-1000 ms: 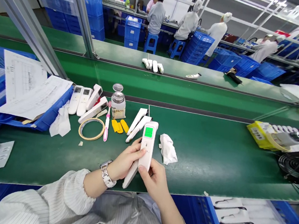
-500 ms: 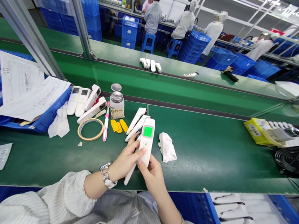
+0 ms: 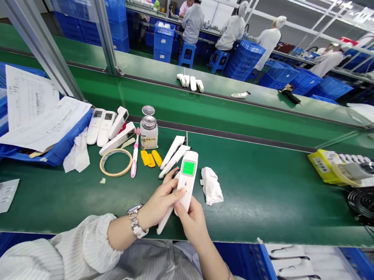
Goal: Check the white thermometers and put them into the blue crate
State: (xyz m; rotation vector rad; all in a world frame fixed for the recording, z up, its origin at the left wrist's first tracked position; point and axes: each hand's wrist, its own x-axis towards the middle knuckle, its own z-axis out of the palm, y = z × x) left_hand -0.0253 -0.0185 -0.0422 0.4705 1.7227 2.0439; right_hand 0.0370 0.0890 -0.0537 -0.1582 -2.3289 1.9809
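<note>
Green surface spans the view. Over its front edge, the left hand and right hand both have their grip closed on a lit white device; a second white device juts from beneath the left palm — loosened fingers could let either slip. The lit one's screen might change on a stray press — the left thumb lies beside the small button.

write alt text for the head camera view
A person's left hand and right hand hold a white device with a lit green screen over a green workbench. Nearby lie a tape roll, a toothbrush and yellow pieces; people appear beyond.
</note>
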